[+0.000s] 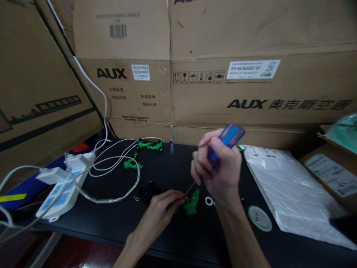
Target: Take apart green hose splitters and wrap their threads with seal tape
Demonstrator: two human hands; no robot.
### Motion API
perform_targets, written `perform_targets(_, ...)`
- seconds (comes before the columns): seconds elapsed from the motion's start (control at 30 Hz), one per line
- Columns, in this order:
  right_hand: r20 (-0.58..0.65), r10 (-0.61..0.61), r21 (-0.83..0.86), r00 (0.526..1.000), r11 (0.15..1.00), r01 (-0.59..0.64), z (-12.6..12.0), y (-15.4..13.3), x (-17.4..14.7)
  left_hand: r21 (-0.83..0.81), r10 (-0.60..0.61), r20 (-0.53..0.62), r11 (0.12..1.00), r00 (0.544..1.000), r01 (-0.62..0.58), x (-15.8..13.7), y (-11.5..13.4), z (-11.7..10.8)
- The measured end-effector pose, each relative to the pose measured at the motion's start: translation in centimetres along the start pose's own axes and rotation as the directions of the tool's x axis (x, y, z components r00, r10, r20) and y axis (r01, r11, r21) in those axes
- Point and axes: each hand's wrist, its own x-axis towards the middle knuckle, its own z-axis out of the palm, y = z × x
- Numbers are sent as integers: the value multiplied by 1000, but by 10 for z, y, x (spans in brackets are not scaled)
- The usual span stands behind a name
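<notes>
My right hand (216, 167) is wrapped round the blue handle of a screwdriver (232, 134), raised above the black table. Its thin shaft slants down to the left, and the tip meets the fingertips of my left hand (167, 203). Those fingers are pinched together; what they hold is too small and hidden to name. Just right of them, close against the fingertips, lies a green Y-shaped fitting (191, 207). A white ring (208, 201) lies between this fitting and my right wrist. Small black parts (147, 190) and a few screws (136, 199) lie left of my left hand.
Several more green fittings (129, 163) lie at the back left among white cables (111, 201). A power strip (67, 190) with plugs stands on the left. On the right are a round disc (260, 218) and a white padded package (276, 186). Cardboard boxes (200, 93) wall the back.
</notes>
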Motion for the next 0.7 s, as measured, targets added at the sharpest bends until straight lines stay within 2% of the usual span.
perform_targets(0.07,-83,13,-43,996,999,-17,-5,-16,4,1,-24,25,1000,999,24,1,1,-3)
perform_targets(0.1,-115,66,-85,991,993,-76,-8,-23,5,2,-32,41,999,999,32,1,1,-5)
perform_targets(0.17,-139,265,-200,954,936,-289,-17,-31,2,-3,-36,78,999,996,36,3,1,-9)
perform_targets(0.2,-138,388,-271,911,870,-412,-23,-32,-2,-7,-31,91,999,995,31,3,0,-11)
perform_targets(0.27,-156,604,-437,781,667,-603,-33,-25,-16,-9,-15,113,1000,993,17,4,-1,-14)
perform_targets(0.3,-176,669,-521,722,559,-645,-38,-18,-27,-4,-8,118,1000,993,9,5,-2,-15)
perform_targets(0.33,-212,688,-596,694,472,-650,-42,-10,-38,5,-3,120,1000,993,2,5,-4,-15)
perform_targets(0.4,-230,681,-706,696,376,-601,-47,8,-61,33,5,122,999,993,-9,5,-6,-15)
perform_targets(0.53,-260,653,-772,712,302,-559,-51,35,-95,68,31,92,997,995,-37,6,-8,-12)
perform_targets(0.7,-317,618,-837,720,174,-518,-56,50,-106,66,76,93,994,993,-82,9,-3,-13)
